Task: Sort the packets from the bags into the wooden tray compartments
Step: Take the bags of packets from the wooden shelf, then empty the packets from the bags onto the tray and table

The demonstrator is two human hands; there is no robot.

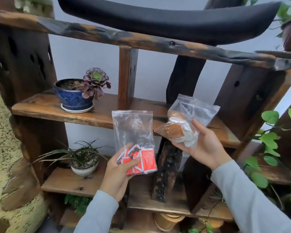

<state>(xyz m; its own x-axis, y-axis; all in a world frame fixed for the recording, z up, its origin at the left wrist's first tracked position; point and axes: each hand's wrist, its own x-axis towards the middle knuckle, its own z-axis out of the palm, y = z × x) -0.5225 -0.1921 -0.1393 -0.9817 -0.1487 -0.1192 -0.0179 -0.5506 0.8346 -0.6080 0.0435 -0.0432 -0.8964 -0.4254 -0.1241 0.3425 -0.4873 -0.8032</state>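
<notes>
My left hand [118, 175] grips the bottom of a clear zip bag [133, 128] held upright; several red and white packets [141, 159] lie at its base. My right hand [207, 145] holds a second clear zip bag [195, 108], tilted, with brown and white packets [176, 132] bunched at its lower end. Both bags are in front of a rustic wooden shelf [97, 118]. No wooden tray is in view.
A blue pot with a purple succulent [74, 96] stands on the upper shelf board. A small white pot with a grassy plant [84, 163] sits on the lower board. Green vine leaves [269, 140] hang at the right. A black curved object [166, 19] lies on top.
</notes>
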